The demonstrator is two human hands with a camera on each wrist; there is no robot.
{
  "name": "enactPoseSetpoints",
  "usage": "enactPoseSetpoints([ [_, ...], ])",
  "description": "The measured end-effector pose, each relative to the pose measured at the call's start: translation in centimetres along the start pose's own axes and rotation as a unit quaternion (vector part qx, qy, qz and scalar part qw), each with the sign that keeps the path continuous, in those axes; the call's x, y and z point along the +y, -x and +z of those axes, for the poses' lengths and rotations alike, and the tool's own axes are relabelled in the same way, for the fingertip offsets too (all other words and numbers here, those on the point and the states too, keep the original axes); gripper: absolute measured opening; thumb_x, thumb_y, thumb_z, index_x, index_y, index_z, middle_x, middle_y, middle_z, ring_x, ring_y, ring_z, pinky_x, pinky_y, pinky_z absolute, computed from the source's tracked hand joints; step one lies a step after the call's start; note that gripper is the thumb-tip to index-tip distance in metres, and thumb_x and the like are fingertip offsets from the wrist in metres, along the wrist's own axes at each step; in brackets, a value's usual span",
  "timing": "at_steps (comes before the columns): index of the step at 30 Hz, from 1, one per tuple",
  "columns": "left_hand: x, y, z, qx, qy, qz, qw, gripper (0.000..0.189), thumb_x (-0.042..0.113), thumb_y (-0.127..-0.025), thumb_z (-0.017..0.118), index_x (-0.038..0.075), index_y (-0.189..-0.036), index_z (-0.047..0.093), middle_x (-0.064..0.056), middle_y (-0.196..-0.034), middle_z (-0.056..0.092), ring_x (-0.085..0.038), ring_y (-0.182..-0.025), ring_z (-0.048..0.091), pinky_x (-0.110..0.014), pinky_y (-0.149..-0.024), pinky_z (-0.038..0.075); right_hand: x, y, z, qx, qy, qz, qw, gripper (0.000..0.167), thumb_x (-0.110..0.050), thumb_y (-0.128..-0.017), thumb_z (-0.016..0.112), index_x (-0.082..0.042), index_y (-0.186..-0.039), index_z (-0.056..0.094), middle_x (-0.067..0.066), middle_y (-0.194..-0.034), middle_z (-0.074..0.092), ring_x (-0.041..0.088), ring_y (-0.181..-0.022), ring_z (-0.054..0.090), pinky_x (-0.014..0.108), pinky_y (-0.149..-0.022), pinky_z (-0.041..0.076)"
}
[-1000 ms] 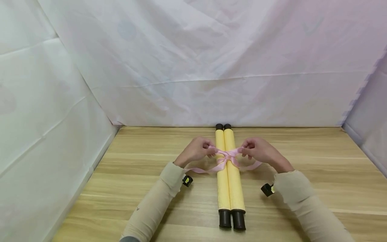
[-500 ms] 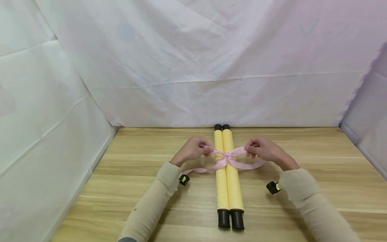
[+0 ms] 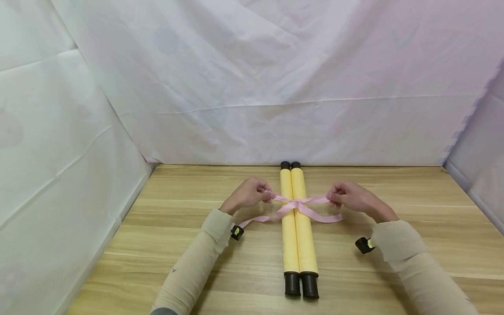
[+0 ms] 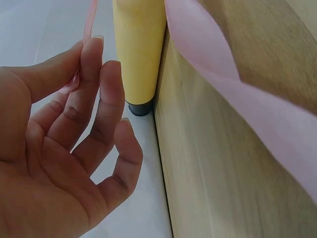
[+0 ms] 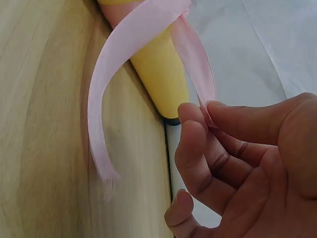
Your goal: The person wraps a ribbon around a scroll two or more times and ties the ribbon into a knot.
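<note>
Two yellow scrolls with dark end knobs lie side by side on the table, pointing away from me. A pink ribbon crosses around their middle with a knot on top. My left hand pinches one part of the ribbon between thumb and forefinger, left of the scrolls. To the right, my right hand pinches another part the same way. Both pinched parts stretch out from the knot. Two loose tails hang lower; in the right wrist view one tail ends in a frayed edge.
The wood-grain table runs back to a white cloth backdrop. A white cloth wall rises along the left side. Black wrist cameras stick out from both sleeves, low over the table.
Both hands have moved apart, the right one farther. The loops at the knot have shrunk and the pinched ribbon parts are longer and straighter. The right loose tail's end now shows.
</note>
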State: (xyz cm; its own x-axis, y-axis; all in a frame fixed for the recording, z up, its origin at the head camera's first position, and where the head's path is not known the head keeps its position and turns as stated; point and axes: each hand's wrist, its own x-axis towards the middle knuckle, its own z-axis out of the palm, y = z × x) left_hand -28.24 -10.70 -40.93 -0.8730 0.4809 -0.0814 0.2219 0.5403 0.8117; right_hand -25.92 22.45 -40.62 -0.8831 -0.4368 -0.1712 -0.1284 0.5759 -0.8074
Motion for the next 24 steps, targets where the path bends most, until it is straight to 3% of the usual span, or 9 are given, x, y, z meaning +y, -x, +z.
enactPoseSetpoints([
  [8, -0.7, 0.3, 0.1, 0.002, -0.018, -0.008, 0.9998, 0.009, 0.012, -0.093, 0.069, 0.007, -0.087, 0.073, -0.008, -0.080, 0.072, -0.023, -0.079, 0.067, -0.027, -0.070, 0.049, 1.4, -0.1, 0.3, -0.016, 0.037, 0.017, 0.9990, 0.016, -0.004, -0.100, 0.050, 0.002, -0.091, 0.062, 0.007, -0.074, 0.060, 0.016, -0.067, 0.050, 0.026, -0.060, 0.042],
  [15, -1.1, 0.7, 1.0, -0.009, 0.036, -0.067, 0.9971, 0.012, 0.012, -0.095, 0.066, 0.004, -0.089, 0.072, -0.012, -0.084, 0.068, -0.022, -0.071, 0.057, -0.033, -0.062, 0.049, 1.8, -0.1, 0.9, -0.014, 0.094, -0.013, 0.9954, 0.015, -0.004, -0.097, 0.055, -0.002, -0.083, 0.062, 0.002, -0.071, 0.061, 0.014, -0.065, 0.048, 0.026, -0.059, 0.039],
  [24, -1.4, 0.0, 1.3, -0.034, -0.013, -0.064, 0.9973, 0.012, 0.010, -0.096, 0.063, 0.008, -0.087, 0.071, -0.007, -0.079, 0.070, -0.016, -0.067, 0.054, -0.026, -0.059, 0.044, 2.3, -0.2, 1.2, -0.025, 0.101, -0.011, 0.9945, 0.015, -0.003, -0.098, 0.054, -0.003, -0.083, 0.059, 0.003, -0.068, 0.060, 0.014, -0.061, 0.048, 0.025, -0.055, 0.039],
])
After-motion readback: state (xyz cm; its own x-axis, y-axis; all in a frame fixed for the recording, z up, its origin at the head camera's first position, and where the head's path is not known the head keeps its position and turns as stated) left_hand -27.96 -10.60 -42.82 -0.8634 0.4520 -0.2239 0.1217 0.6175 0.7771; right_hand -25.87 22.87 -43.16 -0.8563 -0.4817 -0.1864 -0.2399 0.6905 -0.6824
